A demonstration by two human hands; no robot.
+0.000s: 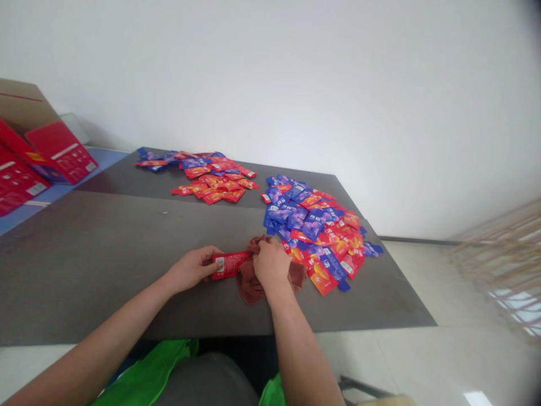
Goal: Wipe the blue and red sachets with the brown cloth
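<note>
Near the table's front edge, my left hand (195, 269) pinches the left end of a red packet (230, 265) lying nearly level. My right hand (271, 262) is closed on a reddish-brown cloth (251, 285) at the packet's right end; the cloth spreads out on both sides of the hand. The fingertips of the right hand are partly hidden. Just right of the cloth lies a large pile of blue and red packets (313, 223), some showing orange fruit pictures.
A second heap of red and blue packets (211, 175) lies at the back of the dark grey table (105, 254). Red cartons (63, 152) stand at the far left on a blue surface. A white wall (270, 84) rises behind; a wooden rack (507, 265) is at the right.
</note>
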